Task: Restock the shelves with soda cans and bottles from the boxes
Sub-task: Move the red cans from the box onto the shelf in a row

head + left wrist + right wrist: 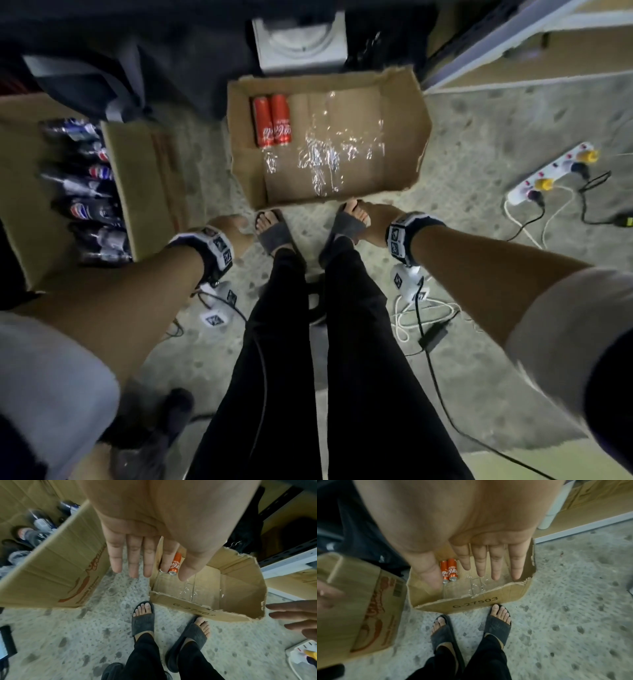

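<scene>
I'd drop both hands, left point(137, 536) & right point(488, 545), fingers straight, empty, to 2 cans point(271, 120) at torn box point(411, 113) far-left corner, one each.

In the left wrist view the left hand point(154, 534) hides most of one can point(162, 570); bottles point(89, 192) blurred

"G-27503" on the torn box point(476, 603); Coca-Cola script (partly hidden) on two cans point(272, 121)
</scene>
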The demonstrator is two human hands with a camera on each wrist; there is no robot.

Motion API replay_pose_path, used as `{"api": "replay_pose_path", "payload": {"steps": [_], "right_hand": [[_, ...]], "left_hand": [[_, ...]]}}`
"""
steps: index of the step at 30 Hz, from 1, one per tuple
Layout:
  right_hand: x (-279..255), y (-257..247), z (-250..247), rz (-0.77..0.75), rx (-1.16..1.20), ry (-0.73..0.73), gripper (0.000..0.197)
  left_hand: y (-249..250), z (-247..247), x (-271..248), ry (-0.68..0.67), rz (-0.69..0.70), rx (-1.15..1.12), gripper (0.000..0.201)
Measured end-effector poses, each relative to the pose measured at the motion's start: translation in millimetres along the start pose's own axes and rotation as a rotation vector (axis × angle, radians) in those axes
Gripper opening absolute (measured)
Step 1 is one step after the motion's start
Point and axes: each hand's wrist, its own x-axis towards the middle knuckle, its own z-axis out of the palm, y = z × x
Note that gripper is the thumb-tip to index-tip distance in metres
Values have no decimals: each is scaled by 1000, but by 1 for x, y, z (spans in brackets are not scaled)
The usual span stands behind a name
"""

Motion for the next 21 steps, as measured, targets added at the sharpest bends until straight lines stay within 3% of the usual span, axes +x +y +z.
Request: {"api": "replay_pose_path", "payload": {"steps": [3,6,10,14,19,21], "right_hand": [[52,-7,10,-37,-79,-4,62],[105,-23,8,-93,-121,32,68],[171,-43,-2,-200,-182,54,47],[227,-50,-15,-218,-263,107,70],[289,-52,-28,-308,-481,158,73],[311,-52,-28,-311,-519,180,81]], "left_hand": [[-2,14,48,29,-20,-10,55],[3,23,90,87,6,-36,46],[24,21,144,159,31,-168,37],[44,12,197,223,128,-210,33],[47,2,256,235,175,-129,33],[45,6,280,218,178,-144,24]]}}
